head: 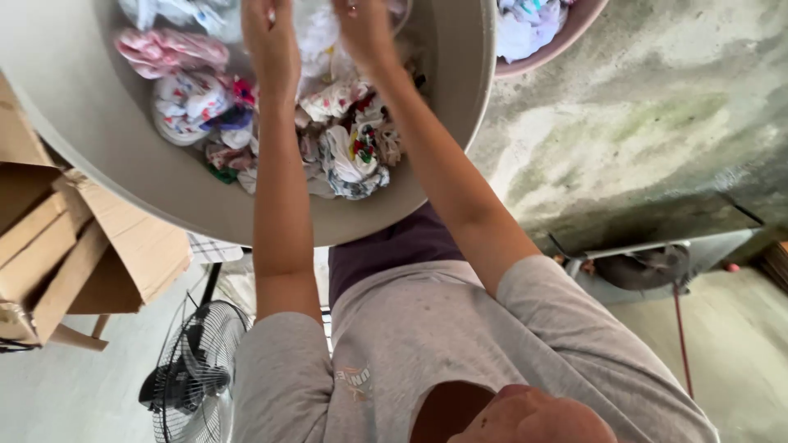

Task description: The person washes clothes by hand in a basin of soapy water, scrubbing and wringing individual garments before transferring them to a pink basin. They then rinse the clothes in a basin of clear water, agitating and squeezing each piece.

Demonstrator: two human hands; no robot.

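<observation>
Okay, I'm looking down, oddly flipped, at both arms stretched into a big grey basin (460,90) heaped with damp-looking patterned clothes (345,143). My left hand (269,37) and right hand (365,29) sit close together over a white cloth (316,29) at the frame's edge; fingers are cut off, so I cannot tell whether either grips it. A second tub (566,37) stands beside, cardboard boxes (74,254) and a fan (193,373) nearer me.
</observation>
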